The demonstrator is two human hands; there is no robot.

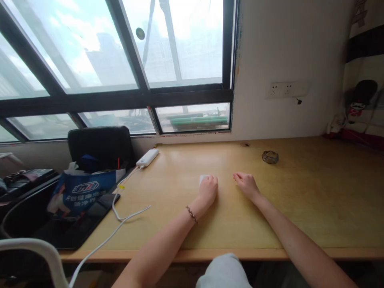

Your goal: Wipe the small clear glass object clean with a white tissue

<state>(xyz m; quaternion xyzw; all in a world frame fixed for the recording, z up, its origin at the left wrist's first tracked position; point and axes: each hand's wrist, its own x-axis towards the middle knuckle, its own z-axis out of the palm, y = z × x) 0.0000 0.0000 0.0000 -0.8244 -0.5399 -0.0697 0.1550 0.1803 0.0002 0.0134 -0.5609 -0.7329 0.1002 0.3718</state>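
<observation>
My left hand point(209, 189), with a braided bracelet point(192, 214) on its wrist, rests over the middle of the wooden table point(168, 228). Its fingers are curled down at a small flat white piece point(203, 178), perhaps paper, which shows partly beside the knuckles. A short way to the right, my right hand point(246, 183) is closed, thumb and fingers drawn together. Whatever lies between those fingertips, if anything, is too small to tell. The two hands are apart.
A dark round coil-like object point(270, 157) lies at the back right. On the left are a white power bank point(147, 158) with a white cable point(120, 225), a black chair point(100, 146) and a blue bag point(79, 196). Windows and a wall socket point(281, 90) are behind.
</observation>
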